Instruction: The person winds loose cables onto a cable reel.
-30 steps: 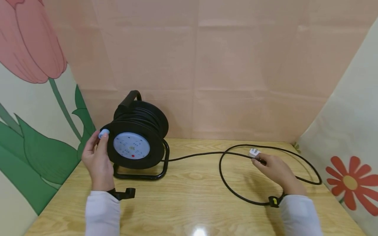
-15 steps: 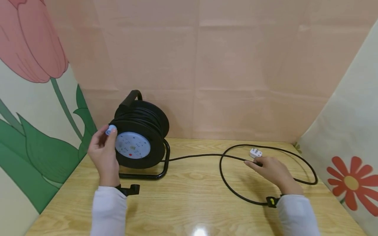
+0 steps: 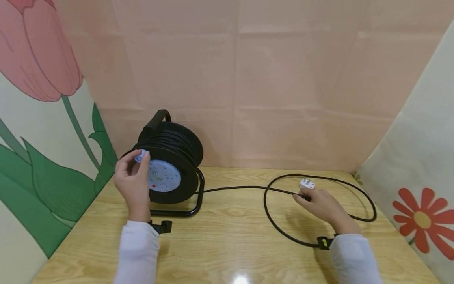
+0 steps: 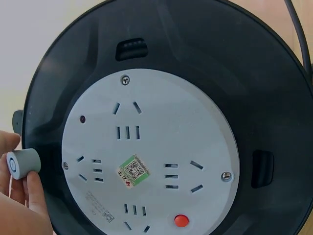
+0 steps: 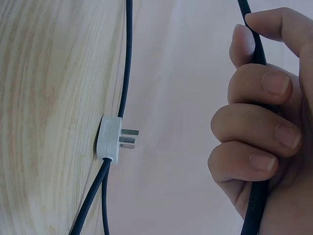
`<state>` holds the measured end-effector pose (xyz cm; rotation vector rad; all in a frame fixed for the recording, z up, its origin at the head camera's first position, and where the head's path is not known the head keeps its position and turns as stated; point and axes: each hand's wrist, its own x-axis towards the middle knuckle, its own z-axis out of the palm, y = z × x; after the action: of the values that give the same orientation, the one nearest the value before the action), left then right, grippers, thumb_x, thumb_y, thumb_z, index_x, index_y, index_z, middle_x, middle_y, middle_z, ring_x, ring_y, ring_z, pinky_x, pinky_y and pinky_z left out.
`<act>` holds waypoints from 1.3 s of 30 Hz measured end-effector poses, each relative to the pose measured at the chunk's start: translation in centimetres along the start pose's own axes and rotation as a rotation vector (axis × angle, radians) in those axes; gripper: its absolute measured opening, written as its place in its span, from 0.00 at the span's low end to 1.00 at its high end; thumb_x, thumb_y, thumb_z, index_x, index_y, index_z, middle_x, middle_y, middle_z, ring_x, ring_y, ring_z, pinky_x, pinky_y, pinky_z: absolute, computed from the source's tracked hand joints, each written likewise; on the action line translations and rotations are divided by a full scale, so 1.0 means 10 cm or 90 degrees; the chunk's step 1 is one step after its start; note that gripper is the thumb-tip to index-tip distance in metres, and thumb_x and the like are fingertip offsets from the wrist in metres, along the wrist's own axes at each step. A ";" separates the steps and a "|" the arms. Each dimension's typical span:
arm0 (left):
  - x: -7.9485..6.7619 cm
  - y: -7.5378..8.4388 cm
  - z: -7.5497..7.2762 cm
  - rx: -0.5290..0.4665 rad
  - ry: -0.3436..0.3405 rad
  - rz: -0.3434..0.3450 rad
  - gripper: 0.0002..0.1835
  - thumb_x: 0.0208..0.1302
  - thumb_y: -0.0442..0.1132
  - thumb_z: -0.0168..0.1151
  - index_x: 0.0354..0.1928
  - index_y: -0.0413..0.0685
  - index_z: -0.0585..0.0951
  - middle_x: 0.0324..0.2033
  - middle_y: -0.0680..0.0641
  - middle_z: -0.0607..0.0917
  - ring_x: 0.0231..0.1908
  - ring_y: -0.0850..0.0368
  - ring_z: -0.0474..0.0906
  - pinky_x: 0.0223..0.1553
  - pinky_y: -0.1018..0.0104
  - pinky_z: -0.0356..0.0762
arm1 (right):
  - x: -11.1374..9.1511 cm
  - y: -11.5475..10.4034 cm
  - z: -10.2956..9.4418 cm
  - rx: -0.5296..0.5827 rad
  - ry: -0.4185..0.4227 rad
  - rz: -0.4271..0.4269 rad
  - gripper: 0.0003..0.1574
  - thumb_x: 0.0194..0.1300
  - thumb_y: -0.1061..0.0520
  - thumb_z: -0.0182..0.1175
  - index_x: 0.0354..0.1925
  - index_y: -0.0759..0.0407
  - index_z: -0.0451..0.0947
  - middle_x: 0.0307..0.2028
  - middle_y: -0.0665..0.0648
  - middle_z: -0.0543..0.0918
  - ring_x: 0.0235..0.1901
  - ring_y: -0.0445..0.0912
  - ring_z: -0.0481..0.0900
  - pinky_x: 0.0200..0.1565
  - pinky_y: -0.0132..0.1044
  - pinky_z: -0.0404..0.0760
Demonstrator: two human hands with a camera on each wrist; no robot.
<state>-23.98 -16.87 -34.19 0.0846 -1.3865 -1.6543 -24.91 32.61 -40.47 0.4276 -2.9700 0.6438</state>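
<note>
A black cable reel (image 3: 188, 169) stands on its tube frame at the left of the table in the head view. My left hand (image 3: 133, 189) pinches the pale knob (image 4: 24, 163) on the reel's front flange between thumb and fingers. Several socket outlets and a red button (image 4: 181, 221) show on the round light panel (image 4: 161, 103). At the right, my right hand (image 3: 326, 207) grips the black cable (image 5: 255, 210) that runs from the reel, fingers curled round it. Just behind that hand lies the white plug (image 3: 307, 184), its metal pins (image 5: 129, 139) showing.
Loose cable (image 3: 273, 223) loops over the table (image 3: 227, 240) at the right, around the plug. A pinkish sheet (image 3: 234, 90) hangs at the back. Flower-printed panels (image 3: 53, 189) flank both sides.
My left hand has moved right and slightly up with the knob, which has travelled along the flange; the panel has turned a little. My right hand has shifted slightly left, and the cable loop has narrowed.
</note>
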 end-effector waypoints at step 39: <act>-0.27 -0.03 0.21 0.113 -0.139 0.185 0.05 0.57 0.30 0.75 0.36 0.40 0.88 0.41 0.48 0.83 0.44 0.54 0.80 0.48 0.71 0.80 | 0.01 -0.13 -0.04 -0.185 0.128 -0.045 0.22 0.66 0.30 0.60 0.27 0.41 0.77 0.15 0.43 0.71 0.14 0.42 0.63 0.16 0.37 0.59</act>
<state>-23.90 -13.52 -35.03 -0.1938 -1.6243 -1.3274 -24.65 31.62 -39.63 0.4135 -2.7800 0.2252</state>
